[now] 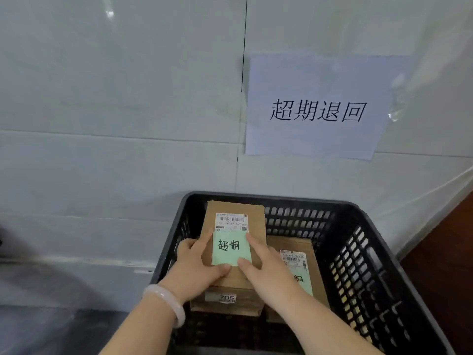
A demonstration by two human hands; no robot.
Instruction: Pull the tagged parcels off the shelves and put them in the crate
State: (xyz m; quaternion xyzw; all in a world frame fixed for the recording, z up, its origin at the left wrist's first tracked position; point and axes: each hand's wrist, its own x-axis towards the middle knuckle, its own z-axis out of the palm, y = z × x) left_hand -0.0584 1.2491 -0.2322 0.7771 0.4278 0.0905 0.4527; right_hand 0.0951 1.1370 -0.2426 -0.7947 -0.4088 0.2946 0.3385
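Both hands are clamped on one cardboard parcel [235,208]. The left hand [197,262] curls round its left edge, and the right hand [266,267] lies along its right edge. Both thumbs press down at the lower edge of the green tag [230,248] stuck on its top. So the grip is a two-handed one, grasping the parcel from the near end, and neither hand is nearer than the other. A pale bracelet [166,301] sits on the left wrist.

The parcel's long axis runs straight away from the person toward the wall [102,98], with a printed shipping label [231,222] beyond the tag. It is already inside the rim of the black crate [371,252], in the left half. I can't tell whether it rests on the bottom or is held just above it. I'd say lowering and letting go is all that's left for this one.

Just beside it on the right, and lower, lies a second parcel [289,244] with its own green tag [299,280], the same way round.

The crate stands close against the white panelled wall. Above it is a taped paper sign [317,108] with handwritten characters. A reddish-brown floor [448,252] shows at the right. No shelves are in view from here.
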